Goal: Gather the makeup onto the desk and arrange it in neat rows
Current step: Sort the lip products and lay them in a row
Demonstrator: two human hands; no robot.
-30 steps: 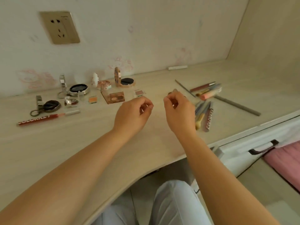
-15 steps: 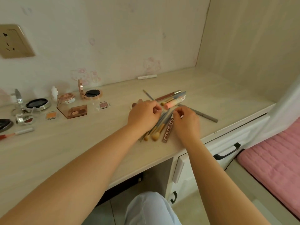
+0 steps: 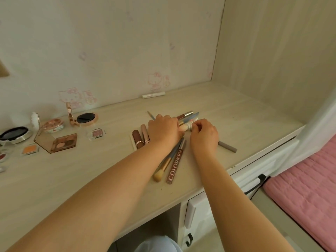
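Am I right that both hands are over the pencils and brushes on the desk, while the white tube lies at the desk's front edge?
Not quite: in the head view the white tube lies at the back, against the wall. Both hands, left and right, are over the pencils and brushes.

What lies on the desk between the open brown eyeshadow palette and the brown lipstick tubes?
In the head view, one small clear-cased pink eyeshadow pan lies between the palette and the lipstick tubes; otherwise bare desk.
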